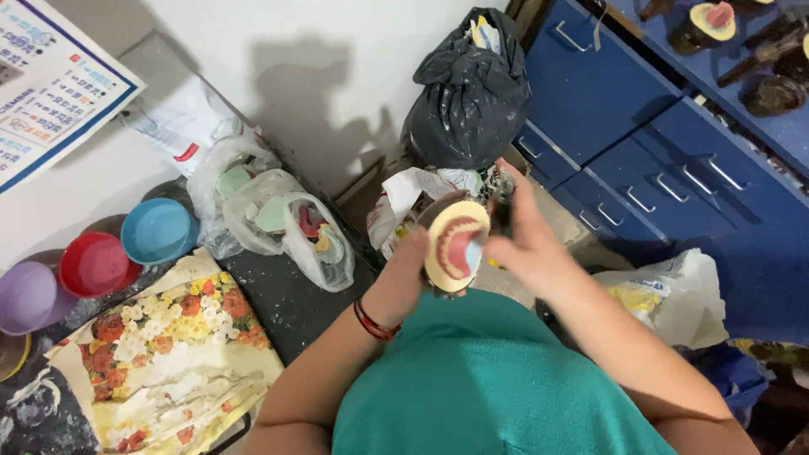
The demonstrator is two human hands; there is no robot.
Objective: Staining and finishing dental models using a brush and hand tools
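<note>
Both hands (472, 253) raised at chest — L (410, 274) cupped, R (527, 240) fingers pinched.

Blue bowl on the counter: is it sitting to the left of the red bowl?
No, the blue bowl sits to the right of the red bowl, with the purple bowl farthest left.

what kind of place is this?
Probably a small craft or dental-model workshop. The hands hold a round painted jaw model; similar models sit on the blue cabinet, and coloured bowls stand on a stained worktop.
</note>
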